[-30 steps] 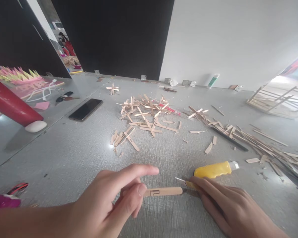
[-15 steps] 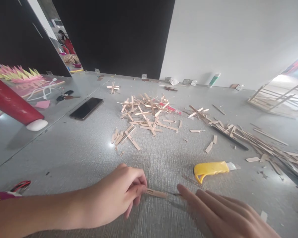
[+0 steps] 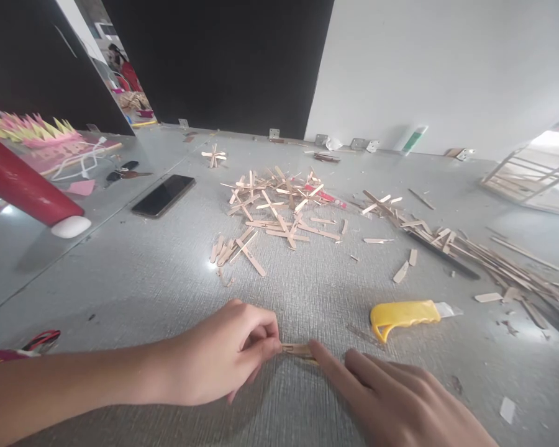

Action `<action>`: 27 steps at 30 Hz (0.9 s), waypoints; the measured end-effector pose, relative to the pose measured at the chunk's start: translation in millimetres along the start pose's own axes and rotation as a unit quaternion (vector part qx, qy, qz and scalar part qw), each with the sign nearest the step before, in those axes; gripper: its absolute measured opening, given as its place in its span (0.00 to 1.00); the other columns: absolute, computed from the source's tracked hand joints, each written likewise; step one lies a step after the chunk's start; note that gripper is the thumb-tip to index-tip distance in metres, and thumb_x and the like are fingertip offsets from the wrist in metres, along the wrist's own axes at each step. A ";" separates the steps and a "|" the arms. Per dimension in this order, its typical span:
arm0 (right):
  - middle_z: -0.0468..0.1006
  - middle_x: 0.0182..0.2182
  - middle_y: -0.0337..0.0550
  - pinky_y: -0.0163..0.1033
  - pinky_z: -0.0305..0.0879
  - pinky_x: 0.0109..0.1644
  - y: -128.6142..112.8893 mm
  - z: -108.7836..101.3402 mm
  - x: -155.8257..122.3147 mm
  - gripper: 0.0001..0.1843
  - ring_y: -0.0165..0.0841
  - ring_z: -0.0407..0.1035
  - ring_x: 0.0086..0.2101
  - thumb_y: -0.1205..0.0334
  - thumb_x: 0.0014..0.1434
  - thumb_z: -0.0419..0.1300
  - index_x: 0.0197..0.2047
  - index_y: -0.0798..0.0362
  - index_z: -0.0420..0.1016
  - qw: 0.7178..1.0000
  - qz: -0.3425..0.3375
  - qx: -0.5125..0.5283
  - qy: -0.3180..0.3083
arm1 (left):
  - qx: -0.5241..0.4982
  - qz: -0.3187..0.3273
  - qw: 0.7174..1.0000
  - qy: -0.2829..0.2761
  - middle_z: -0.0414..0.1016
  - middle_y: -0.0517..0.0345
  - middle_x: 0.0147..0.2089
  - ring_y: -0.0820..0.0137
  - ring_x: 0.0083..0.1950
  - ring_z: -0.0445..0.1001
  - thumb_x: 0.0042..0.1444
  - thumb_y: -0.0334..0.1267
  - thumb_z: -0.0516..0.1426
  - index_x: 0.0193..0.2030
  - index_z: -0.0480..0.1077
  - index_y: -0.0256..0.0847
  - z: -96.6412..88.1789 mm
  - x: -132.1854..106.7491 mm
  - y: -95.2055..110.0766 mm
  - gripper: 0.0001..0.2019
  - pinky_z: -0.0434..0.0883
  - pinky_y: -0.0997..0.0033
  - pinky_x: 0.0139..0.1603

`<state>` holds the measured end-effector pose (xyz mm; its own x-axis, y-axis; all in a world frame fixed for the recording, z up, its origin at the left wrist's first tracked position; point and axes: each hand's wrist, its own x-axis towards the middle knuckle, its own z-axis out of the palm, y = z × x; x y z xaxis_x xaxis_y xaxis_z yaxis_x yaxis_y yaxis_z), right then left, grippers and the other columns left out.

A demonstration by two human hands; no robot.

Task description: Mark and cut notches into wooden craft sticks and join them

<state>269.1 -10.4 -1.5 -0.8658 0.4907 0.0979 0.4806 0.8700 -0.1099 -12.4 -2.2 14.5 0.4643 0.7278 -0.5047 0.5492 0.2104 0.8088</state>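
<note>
My left hand (image 3: 235, 357) is closed, its thumb and fingers pinching one end of a flat wooden craft stick (image 3: 295, 349). The stick has dark printed marks and points to the right, low over the grey surface. At its other end rests the tip of my right hand's index finger (image 3: 377, 391). The right-hand fingers are stretched out, and the thumb is hidden beneath. A thin yellowish edge shows under that fingertip; I cannot make out what it is. Just beyond my right hand lies a yellow box cutter (image 3: 405, 315) with its blade out.
Several craft sticks (image 3: 279, 211), some crossed, lie in a pile ahead. Thin wood strips (image 3: 489, 267) spread at right. A phone (image 3: 164, 195), keys (image 3: 135, 174) and a red tube (image 3: 23, 180) with a white end are left. A wire-like frame (image 3: 531, 174) stands far right.
My right hand has moved left, and its index fingertip now meets the stick's end. The stick and my left hand have shifted slightly up in view. The view has turned a little.
</note>
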 end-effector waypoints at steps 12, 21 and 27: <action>0.83 0.40 0.53 0.39 0.74 0.35 19.4 -46.9 3.6 0.26 0.36 0.78 0.34 0.77 0.68 0.43 0.66 0.61 0.65 0.989 0.070 -0.023 0.127 | -0.004 -0.013 1.000 -0.006 0.67 0.70 0.23 0.82 0.14 0.58 0.75 0.57 0.42 0.37 0.58 0.44 -0.9 1.6 1.4 0.21 0.58 0.83 0.16; 0.64 0.14 0.36 0.37 0.49 0.21 42.5 -67.5 15.5 0.31 0.29 0.57 0.15 0.49 0.77 0.43 0.24 0.50 0.70 0.963 0.256 -0.038 0.076 | 0.002 -0.019 1.000 0.005 0.67 0.69 0.23 0.82 0.13 0.56 0.75 0.56 0.43 0.42 0.60 0.44 2.7 4.6 -5.2 0.19 0.53 0.84 0.13; 0.83 0.47 0.56 0.42 0.73 0.38 97.3 -57.5 -19.4 0.30 0.39 0.80 0.41 0.79 0.60 0.43 0.59 0.59 0.75 0.979 0.179 -0.089 0.039 | 0.002 -0.018 1.000 0.001 0.66 0.70 0.24 0.83 0.13 0.54 0.75 0.56 0.42 0.41 0.58 0.45 3.3 2.0 -2.0 0.18 0.51 0.87 0.11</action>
<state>340.7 67.5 42.7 -0.6280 0.7616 0.1603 0.7736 0.6332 0.0221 -10.2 -3.3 10.9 0.4431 0.7213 -0.5323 0.5678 0.2337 0.7893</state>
